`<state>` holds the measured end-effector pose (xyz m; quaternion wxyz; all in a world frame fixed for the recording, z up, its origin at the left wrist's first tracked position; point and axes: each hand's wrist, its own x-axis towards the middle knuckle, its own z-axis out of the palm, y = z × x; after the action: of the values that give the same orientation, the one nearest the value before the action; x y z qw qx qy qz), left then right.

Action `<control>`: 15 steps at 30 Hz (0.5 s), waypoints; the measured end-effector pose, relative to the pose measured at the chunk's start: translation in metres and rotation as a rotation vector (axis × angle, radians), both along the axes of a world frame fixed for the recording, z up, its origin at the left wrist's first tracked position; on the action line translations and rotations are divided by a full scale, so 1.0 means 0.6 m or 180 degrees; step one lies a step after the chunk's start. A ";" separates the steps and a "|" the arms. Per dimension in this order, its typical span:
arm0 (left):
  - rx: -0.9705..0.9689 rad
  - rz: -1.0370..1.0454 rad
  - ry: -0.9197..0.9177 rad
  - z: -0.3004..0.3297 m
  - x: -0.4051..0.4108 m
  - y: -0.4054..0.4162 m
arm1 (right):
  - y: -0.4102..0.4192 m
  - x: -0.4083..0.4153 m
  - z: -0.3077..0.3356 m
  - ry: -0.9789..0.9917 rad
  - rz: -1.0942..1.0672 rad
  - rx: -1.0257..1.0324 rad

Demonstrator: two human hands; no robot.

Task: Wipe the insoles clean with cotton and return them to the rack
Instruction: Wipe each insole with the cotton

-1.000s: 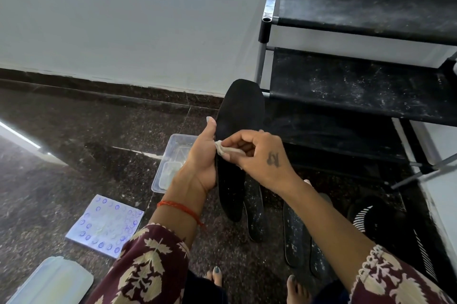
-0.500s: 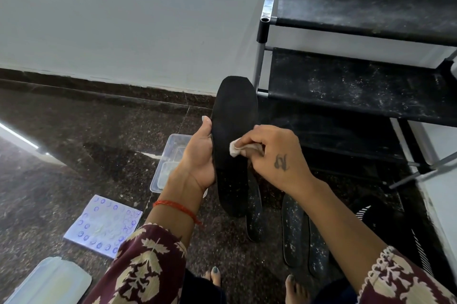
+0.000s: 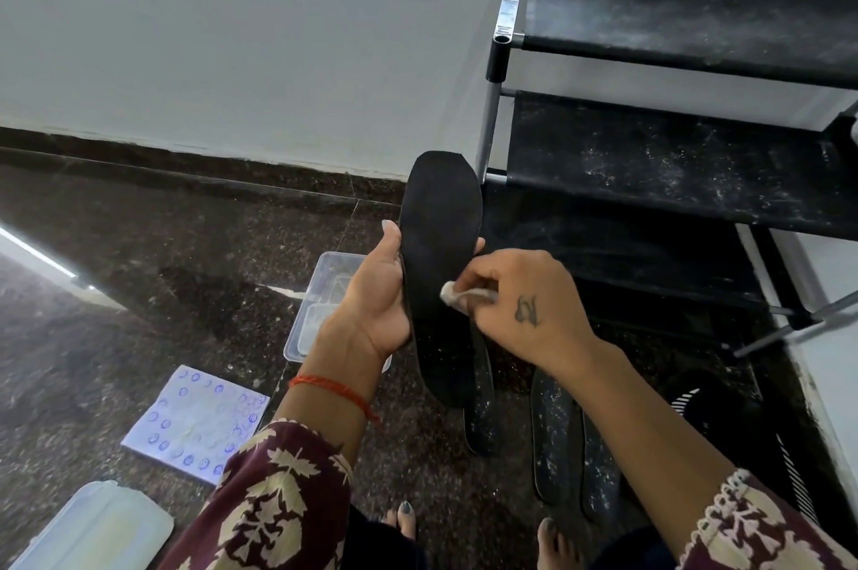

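Observation:
My left hand [image 3: 376, 295] grips a black insole [image 3: 438, 221] by its left edge and holds it upright, toe up, in the middle of the view. My right hand [image 3: 524, 305] pinches a small wad of white cotton [image 3: 452, 293] and presses it on the insole's middle. Several dusty black insoles [image 3: 552, 425] lie on the dark floor below my hands. The black shoe rack [image 3: 673, 161] stands at the right against the white wall, and the shelves I see hold nothing.
A clear plastic box [image 3: 320, 291] sits on the floor behind my left hand. A blue-dotted white sheet [image 3: 195, 421] and a pale lid [image 3: 93, 527] lie at lower left. My bare toes [image 3: 404, 518] show at the bottom. A black striped shoe [image 3: 705, 407] sits at the right.
My right hand has slid the cotton from the insole's left edge toward its middle and slightly down. The insole now stands a little more upright in my left hand.

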<state>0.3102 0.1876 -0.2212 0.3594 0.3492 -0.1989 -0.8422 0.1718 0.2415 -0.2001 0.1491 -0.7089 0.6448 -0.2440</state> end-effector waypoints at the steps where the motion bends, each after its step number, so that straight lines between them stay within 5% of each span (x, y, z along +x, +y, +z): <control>1: -0.0002 -0.0002 0.0021 0.000 0.001 0.000 | -0.002 -0.002 -0.002 -0.0207 -0.0198 -0.0011; 4: -0.0009 -0.0019 0.0091 0.000 0.002 -0.002 | -0.009 -0.003 -0.004 -0.1033 -0.0505 0.0414; 7: 0.0003 -0.0056 -0.0053 0.000 0.001 0.000 | -0.013 0.001 -0.013 -0.1219 -0.0562 0.0886; 15: -0.0096 -0.0139 -0.0060 0.007 -0.008 0.007 | -0.027 0.005 -0.026 -0.1451 -0.0956 0.0369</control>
<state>0.3056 0.1918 -0.2171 0.3442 0.3473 -0.2224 -0.8435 0.1750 0.2252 -0.2157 0.2928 -0.5225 0.7053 -0.3793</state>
